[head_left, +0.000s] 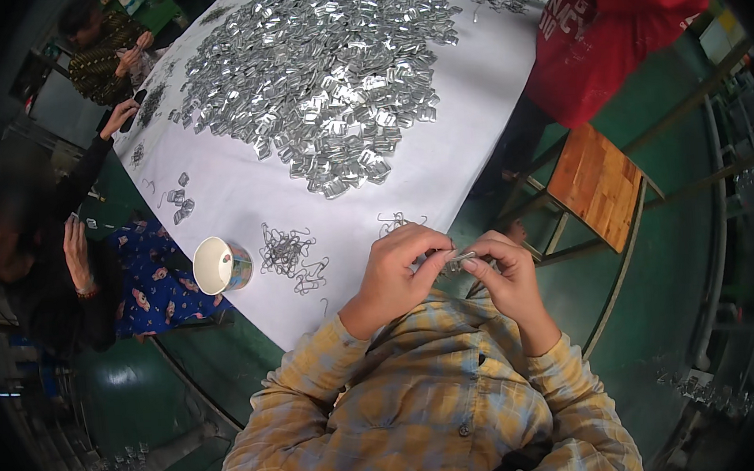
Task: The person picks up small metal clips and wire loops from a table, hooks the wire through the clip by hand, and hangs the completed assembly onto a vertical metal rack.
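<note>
Close to my body, at the near edge of the table, both hands come together around a small shiny metal piece (460, 261). My left hand (398, 274) pinches at its left side with thumb and forefinger. My right hand (506, 280) grips its right side, thumb on top; the fingers cover much of it. Just beyond my hands lie a few bent wire hooks (394, 223). A larger loose pile of wire hooks (285, 250) is to their left. Farther off, a big heap of flat silver metal pieces (329, 71) covers much of the table.
A paper cup (216, 268) stands at the left edge of the white-covered table (442, 155). Several metal pieces (181, 200) lie beyond it. People sit at the left; a person in a red shirt (596, 41) is at the right, near a wooden stool (597, 187).
</note>
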`<state>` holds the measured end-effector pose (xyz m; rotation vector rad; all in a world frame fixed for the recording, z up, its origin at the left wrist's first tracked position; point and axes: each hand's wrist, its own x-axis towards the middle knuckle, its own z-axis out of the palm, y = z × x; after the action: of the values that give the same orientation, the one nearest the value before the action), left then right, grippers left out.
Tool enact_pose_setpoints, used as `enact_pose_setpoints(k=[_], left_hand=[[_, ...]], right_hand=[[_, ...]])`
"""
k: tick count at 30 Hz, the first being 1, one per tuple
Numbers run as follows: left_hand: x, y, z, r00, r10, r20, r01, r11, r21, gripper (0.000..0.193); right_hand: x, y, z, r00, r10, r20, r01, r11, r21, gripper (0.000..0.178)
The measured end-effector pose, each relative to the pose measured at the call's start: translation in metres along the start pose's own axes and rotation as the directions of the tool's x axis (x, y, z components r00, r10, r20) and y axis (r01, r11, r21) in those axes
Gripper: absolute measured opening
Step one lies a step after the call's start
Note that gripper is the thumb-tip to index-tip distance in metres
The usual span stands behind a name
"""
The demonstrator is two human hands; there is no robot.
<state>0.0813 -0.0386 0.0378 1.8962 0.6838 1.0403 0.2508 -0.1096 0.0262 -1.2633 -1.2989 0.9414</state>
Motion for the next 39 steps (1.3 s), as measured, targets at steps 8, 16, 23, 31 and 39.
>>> enact_pose_setpoints(k=[8, 16, 23, 31, 39], left_hand=[[-0.002, 0.000, -0.002, 0.999, -0.024, 0.021, 0.024, 1.000, 0.007, 0.005], [-0.006, -0.001, 0.002, 1.000, -0.026, 0.007, 0.026, 0.999, -0.047, 0.007], [-0.017, -0.001, 0.012, 0.995, -0.088, -0.043, 0.081, 0.984, -0.158, 0.007], [-0.025, -0.006, 0.017, 0.998, 0.033, -0.050, -0.037, 0.996, -0.082, 0.010], [-0.033, -0.003, 0.018, 0.999, 0.026, -0.038, -0.028, 0.997, -0.071, 0.008]], right_hand=[[-0.003, 0.004, 0.002, 1.000, 0.007, 0.005, -0.007, 0.999, -0.038, 0.011], [-0.001, 0.005, -0.002, 0.999, 0.010, 0.048, -0.006, 0.996, -0.090, 0.012], [0.020, 0.031, -0.026, 0.971, 0.116, 0.211, -0.137, 0.986, 0.092, 0.012], [0.102, 0.043, 0.026, 0.984, 0.024, 0.174, 0.039, 0.935, -0.352, 0.026], [0.146, 0.072, 0.078, 0.953, -0.198, 0.229, 0.299, 0.730, -0.615, 0.028]])
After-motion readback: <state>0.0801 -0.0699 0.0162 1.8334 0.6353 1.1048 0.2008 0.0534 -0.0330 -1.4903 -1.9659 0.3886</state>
